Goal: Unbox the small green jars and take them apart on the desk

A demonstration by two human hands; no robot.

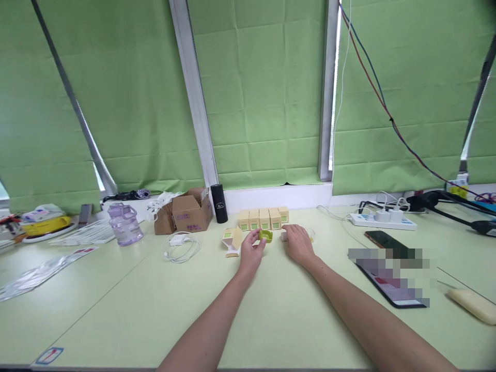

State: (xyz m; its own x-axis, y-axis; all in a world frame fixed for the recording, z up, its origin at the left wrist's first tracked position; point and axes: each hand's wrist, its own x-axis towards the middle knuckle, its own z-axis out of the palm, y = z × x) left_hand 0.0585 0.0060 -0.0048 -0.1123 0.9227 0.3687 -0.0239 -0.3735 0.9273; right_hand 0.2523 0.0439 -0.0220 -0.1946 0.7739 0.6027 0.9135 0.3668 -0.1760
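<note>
Between the thumb and fingers of my left hand (251, 250) is a small olive-green, hollow, ring-like piece (265, 236). My right hand (299, 245) is bent low over the table, fingers curled down. A small whitish object (284, 236) shows at its fingertips, mostly covered, and I cannot make out its kind. Something clear and rounded (312, 235) pokes out on the far side of that hand. Left of my left hand lies an opened small carton (231, 238) with its flaps up. Several closed small tan cartons (264, 219) with green labels stand in a row just beyond both hands.
At the back left are an open cardboard box (191, 213), a black cylinder (219, 204), a purple jug (126, 225) and a white charger with cable (180, 243). On the right lie a power strip (364, 220), a phone (387, 243), a tablet (387, 289) and a cream-coloured mouse (473, 304).
</note>
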